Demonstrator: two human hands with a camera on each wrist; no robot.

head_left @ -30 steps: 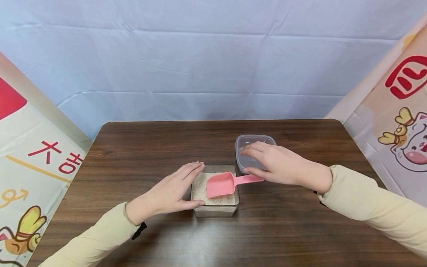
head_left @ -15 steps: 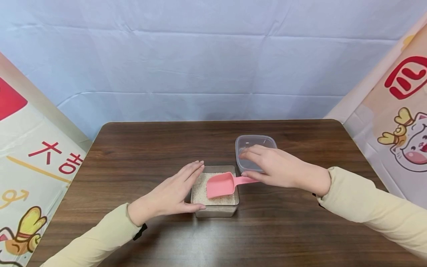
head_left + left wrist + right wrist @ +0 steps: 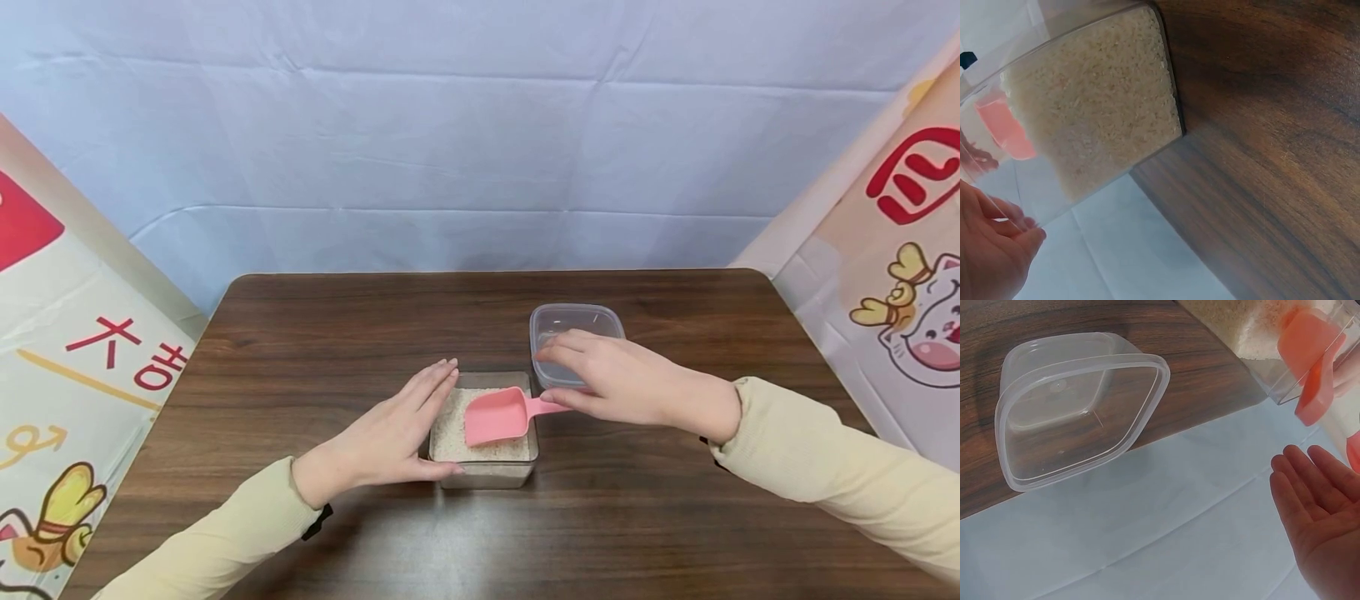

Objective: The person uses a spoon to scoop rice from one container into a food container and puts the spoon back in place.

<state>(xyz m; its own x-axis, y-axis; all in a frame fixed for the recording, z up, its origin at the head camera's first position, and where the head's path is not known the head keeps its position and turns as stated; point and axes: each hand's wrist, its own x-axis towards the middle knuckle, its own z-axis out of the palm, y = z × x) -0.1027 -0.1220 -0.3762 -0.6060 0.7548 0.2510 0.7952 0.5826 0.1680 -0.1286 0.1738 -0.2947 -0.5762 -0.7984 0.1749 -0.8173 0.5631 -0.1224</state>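
My left hand (image 3: 390, 433), fingers straight, touches rice box (image 3: 487, 477); my right hand (image 3: 618, 379), unclenched, sits by scoop (image 3: 495, 418); pressing its handle (image 3: 550, 407) could flick rice (image 3: 452, 435) toward table's (image 3: 705, 333) right edge

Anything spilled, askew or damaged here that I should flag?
Nothing stands out. The rice is inside its container, with no grains visible on the table. The clear tub stands upright, with no visible cracks. The pink scoop lies partly in the container, its handle jutting out.
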